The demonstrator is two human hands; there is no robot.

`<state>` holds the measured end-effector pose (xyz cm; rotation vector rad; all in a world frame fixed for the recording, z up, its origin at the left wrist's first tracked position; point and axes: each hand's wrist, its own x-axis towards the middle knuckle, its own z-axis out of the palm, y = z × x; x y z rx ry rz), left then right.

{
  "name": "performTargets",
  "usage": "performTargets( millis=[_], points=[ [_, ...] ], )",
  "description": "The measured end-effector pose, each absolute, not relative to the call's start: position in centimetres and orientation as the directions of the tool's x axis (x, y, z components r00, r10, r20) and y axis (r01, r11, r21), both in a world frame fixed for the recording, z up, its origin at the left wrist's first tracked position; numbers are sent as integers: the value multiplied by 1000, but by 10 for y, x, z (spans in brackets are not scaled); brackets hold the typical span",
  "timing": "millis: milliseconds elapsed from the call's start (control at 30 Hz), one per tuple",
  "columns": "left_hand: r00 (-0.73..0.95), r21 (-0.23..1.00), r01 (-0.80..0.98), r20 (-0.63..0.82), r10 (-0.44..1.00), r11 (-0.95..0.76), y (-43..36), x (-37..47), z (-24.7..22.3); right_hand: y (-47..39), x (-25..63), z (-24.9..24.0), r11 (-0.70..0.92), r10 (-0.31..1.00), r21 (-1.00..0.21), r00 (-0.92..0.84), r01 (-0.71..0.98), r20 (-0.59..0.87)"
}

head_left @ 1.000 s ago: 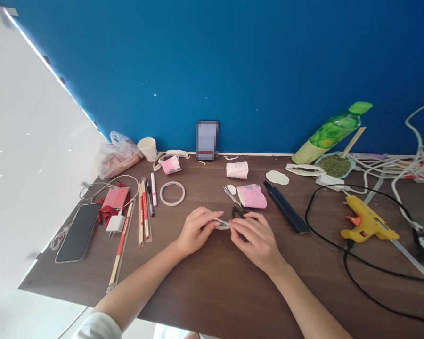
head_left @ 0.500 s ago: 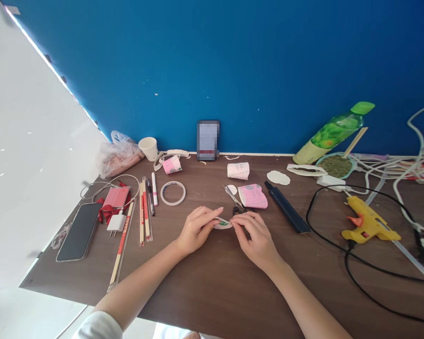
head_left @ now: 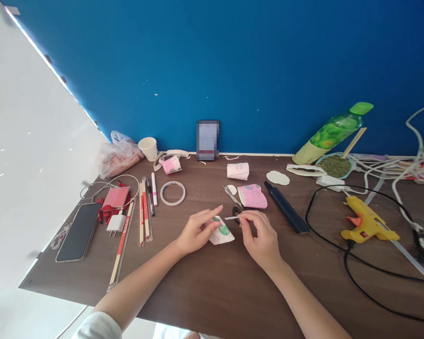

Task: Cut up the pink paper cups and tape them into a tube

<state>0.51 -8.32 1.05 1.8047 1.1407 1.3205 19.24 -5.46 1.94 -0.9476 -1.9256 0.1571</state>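
Note:
My left hand (head_left: 197, 231) pinches a small piece of paper (head_left: 224, 234) printed with green spots, which sticks out to the right of the fingers. A thin white strip (head_left: 232, 217) is gripped between the fingertips of my right hand (head_left: 260, 235), its free end pointing left toward the paper. Just beyond the right hand lie scissors (head_left: 234, 197), blades pointing away and handles partly covered by the fingers. A pink piece of paper cup (head_left: 253, 196) rests beside them, with a pale pink rolled piece (head_left: 238, 171) farther back.
At right are a yellow glue gun (head_left: 368, 221) with black cord, a dark stick-like case (head_left: 286, 207) and a leaning green bottle (head_left: 334, 132). At left lie a tape roll (head_left: 173, 193), chopsticks (head_left: 144, 212), a phone (head_left: 79, 230) and a white cup (head_left: 148, 148).
My hands have drawn apart slightly, the right one moving right. The green-spotted paper now shows its broad face in my left hand, and a white strip shows in my right fingers.

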Motion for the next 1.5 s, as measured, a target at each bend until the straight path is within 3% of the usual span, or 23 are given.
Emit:
performTargets(
  millis=[100, 200, 300, 433, 600, 800, 967, 1067, 1133, 1200, 1300, 1500],
  points=[
    [7, 961, 149, 233, 973, -231, -81, 5, 14, -52, 194, 17, 649, 696, -502, -180, 572, 695],
    [-128, 994, -101, 37, 991, -50, -74, 2, 13, -50, 195, 14, 645, 695, -502, -168, 576, 699],
    [-227, 929, -370, -90, 970, 0, -64, -4, 11, -45, 196, 12, 679, 657, -453, -203, 578, 726],
    [-181, 808, -587, -190, 965, 49, -53, -13, 10, -26, 203, 23, 701, 597, -334, -262, 630, 758],
    [-108, 711, -698, -223, 969, 85, -45, -21, 5, 27, 219, 40, 571, 723, -347, -255, 744, 642],
    [-103, 706, -705, -193, 976, 65, -43, -21, 3, 90, 234, 39, 206, 894, -488, 40, 848, 447],
    [-136, 677, -735, -200, 970, 37, -43, -22, 5, 73, 211, 41, 233, 860, -499, 63, 835, 507],
    [-177, 653, -757, -210, 961, 3, -42, -21, 3, 28, 180, 45, 410, 866, -637, -61, 652, 496],
    [-194, 648, -761, -204, 959, -16, -42, -19, 3, -1, 161, 42, 431, 895, -760, -126, 486, 427],
    [-201, 657, -753, -188, 962, -29, -44, -17, 4, -21, 147, 36, 382, 923, -861, -174, 336, 342],
    [-184, 678, -734, -166, 969, -24, -47, -14, 7, -30, 136, 23, 250, 967, -953, -95, 172, 237],
    [-172, 727, -686, -179, 969, 13, -50, -9, 8, -25, 137, 2, 80, 997, -997, 16, 1, 80]
  ],
)
